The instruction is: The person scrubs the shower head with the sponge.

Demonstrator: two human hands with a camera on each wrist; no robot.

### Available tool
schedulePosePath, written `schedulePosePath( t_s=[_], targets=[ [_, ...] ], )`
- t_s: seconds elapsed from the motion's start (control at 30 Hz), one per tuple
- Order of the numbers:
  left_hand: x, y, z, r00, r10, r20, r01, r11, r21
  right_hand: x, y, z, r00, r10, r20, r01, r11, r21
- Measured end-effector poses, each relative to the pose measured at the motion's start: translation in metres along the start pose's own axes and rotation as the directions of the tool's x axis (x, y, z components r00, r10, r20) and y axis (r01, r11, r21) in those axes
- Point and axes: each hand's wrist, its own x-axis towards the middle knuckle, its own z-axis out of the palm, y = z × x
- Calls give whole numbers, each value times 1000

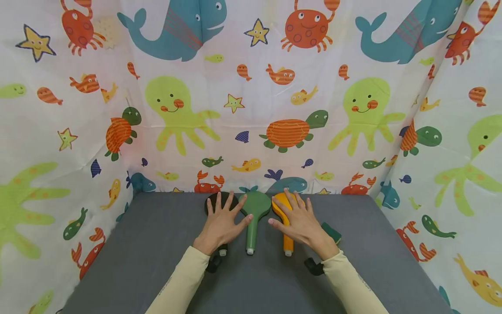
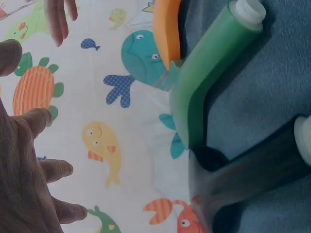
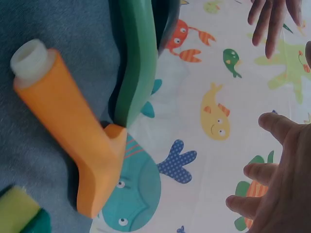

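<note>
Three paddle-shaped objects with round heads and handles lie side by side: a black one, a green one and an orange one. The left hand is spread, palm down, over the black one in the head view. My right hand is spread in the same way over the orange one. In the wrist views the left hand and the right hand hover apart from the objects, fingers spread, holding nothing. White caps tip the handles.
A green and yellow sponge lies on the grey table, right of the orange object. Printed cloth with sea animals hangs behind the table and along both sides. Dark pieces show beside both wrists.
</note>
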Motion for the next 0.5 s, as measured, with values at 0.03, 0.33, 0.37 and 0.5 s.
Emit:
schedulePosePath(
  t_s=[0.03,0.33,0.37,0.5],
  targets=[
    [0,2,1,1000,2,1,-2,1000,2,-1,2,0,1000,5,1,-5,1000,-4],
    [2,19,10,1000,2,2,-2,999,-46,-16,23,-2,999,38,-25,-39,999,-37],
    [2,22,12,1000,5,-1,-5,999,-54,-19,25,-2,999,40,-29,-41,998,-44],
    [2,30,19,1000,8,7,-8,998,-69,-26,36,-2,998,44,-55,-48,997,-67]
  ],
)
